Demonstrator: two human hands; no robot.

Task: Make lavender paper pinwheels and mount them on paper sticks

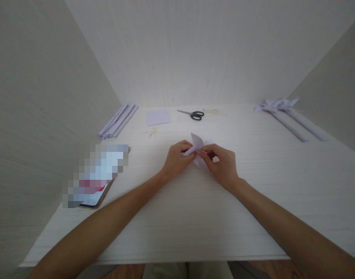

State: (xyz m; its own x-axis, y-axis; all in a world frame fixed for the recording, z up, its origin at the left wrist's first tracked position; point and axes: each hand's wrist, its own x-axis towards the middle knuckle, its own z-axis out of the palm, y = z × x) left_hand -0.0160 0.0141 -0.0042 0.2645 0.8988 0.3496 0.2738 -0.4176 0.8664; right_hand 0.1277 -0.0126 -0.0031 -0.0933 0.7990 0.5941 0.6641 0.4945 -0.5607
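A folded piece of pale lilac paper, a paper pinwheel (197, 142) by its look, is between my two hands near the middle of the table. Its blades stick up and down around a centre. My left hand (179, 155) is closed on the left side of the paper, where a rolled or folded part shows between the fingers. At the centre of the blades, my right hand (221, 161) pinches the paper with thumb and forefinger. Whether a small pin or stick is in that pinch is too small to tell.
Black-handled scissors (196, 115) lie behind my hands, left of some small scraps (211, 111). Further left are a lilac paper square (158, 117), thin small sticks (153, 132), rolled paper tubes (119, 121) and a phone (97, 195). Two pinwheels on paper sticks (290, 124) lie at right.
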